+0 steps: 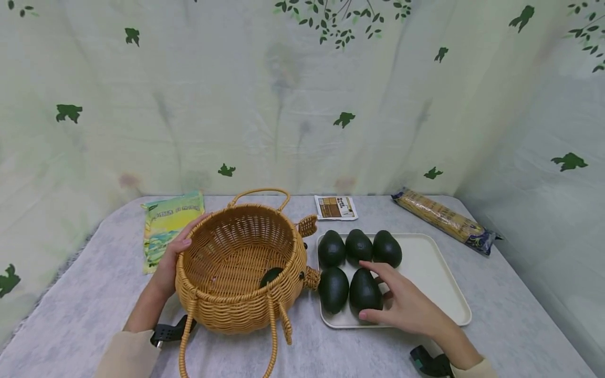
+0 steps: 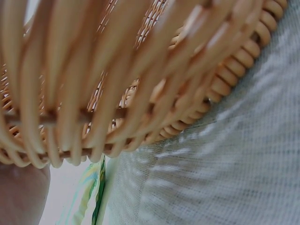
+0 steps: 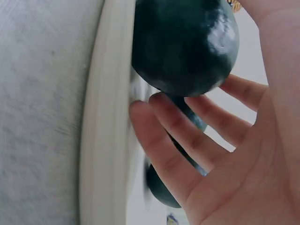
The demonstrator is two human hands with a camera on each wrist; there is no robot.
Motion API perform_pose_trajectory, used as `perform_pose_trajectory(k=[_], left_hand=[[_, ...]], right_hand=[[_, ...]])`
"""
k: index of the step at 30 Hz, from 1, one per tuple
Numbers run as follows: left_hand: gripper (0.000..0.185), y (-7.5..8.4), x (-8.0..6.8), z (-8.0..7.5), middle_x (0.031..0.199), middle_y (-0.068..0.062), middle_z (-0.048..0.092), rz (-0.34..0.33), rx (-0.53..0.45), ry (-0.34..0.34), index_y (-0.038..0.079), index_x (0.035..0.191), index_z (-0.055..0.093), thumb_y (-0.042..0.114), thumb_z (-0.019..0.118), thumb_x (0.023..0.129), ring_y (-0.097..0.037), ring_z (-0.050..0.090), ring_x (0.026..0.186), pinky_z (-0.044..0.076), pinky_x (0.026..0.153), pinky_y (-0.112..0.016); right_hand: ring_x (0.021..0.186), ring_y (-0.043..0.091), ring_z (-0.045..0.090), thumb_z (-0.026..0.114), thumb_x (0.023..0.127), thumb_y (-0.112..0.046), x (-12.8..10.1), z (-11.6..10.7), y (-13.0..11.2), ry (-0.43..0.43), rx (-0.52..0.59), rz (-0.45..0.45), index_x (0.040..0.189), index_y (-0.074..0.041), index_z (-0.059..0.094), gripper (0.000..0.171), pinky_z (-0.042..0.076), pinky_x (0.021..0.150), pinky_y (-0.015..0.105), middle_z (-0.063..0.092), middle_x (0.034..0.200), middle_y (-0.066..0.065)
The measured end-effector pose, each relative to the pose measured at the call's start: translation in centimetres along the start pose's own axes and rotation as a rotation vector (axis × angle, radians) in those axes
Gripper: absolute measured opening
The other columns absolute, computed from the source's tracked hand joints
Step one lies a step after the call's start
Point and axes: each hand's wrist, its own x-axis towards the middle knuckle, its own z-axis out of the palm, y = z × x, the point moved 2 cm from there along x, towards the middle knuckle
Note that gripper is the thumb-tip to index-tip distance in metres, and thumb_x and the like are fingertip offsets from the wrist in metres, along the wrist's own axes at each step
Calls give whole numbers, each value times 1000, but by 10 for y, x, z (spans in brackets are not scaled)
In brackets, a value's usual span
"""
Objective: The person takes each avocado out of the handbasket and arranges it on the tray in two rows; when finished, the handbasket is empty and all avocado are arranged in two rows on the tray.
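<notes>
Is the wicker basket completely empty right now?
No, one dark avocado already lies on the bottom of the basket, while five more sit on the tray.

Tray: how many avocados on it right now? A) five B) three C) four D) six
A: the head view shows three avocados in the back row and two in front on the tray, with the right hand around the front right avocado; one more lies in the basket.
</notes>
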Motion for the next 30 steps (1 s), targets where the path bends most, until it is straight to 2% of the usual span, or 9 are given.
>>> perform_pose_trajectory(k=[3, 8, 11, 18, 25, 30], left_hand=[[62, 0, 0, 0, 156, 5, 37, 2, -5, -3, 15, 166, 19, 28, 21, 105, -14, 39, 142, 43, 105, -24], [60, 0, 0, -1, 156, 5, 37, 11, -4, 0, 22, 165, 24, 29, 21, 106, -13, 40, 142, 43, 105, -24], [61, 0, 0, -1, 156, 4, 37, 12, 0, 0, 18, 165, 21, 29, 21, 106, -13, 40, 142, 43, 105, -23], [61, -1, -1, 0, 157, 3, 37, 11, 4, -1, 16, 165, 21, 29, 21, 106, -14, 40, 142, 43, 105, -23], [59, -1, 0, 0, 157, 2, 36, 17, 7, -10, 22, 164, 25, 29, 21, 106, -15, 40, 142, 44, 105, -25], [60, -1, 0, -1, 157, 2, 37, 14, 6, 3, 20, 164, 25, 29, 21, 106, -15, 41, 142, 44, 105, -24]], right_hand=[[112, 18, 61, 89, 77, -48, -1, -3, 0, 16, 0, -38, 156, -20, 43, 95, 58, 78, 27, 49, 149, 1], [107, 16, 61, 90, 77, -43, -1, -7, 1, 42, -6, -101, 153, -17, 47, 92, 58, 76, 29, 50, 147, 3], [108, 17, 62, 90, 77, -44, -1, -6, 4, 30, -9, -99, 150, -20, 50, 87, 58, 76, 28, 51, 146, 3], [110, 19, 63, 90, 76, -46, 0, -2, 6, 18, -13, -85, 148, -21, 51, 86, 58, 76, 27, 50, 145, 1], [119, 16, 60, 90, 77, -45, 0, -5, 2, 76, -61, -144, 148, -17, 53, 85, 58, 84, 30, 50, 144, -2], [125, 18, 58, 88, 80, -42, 3, -7, -3, 103, -83, -151, 147, -16, 53, 80, 57, 89, 32, 51, 144, -2]])
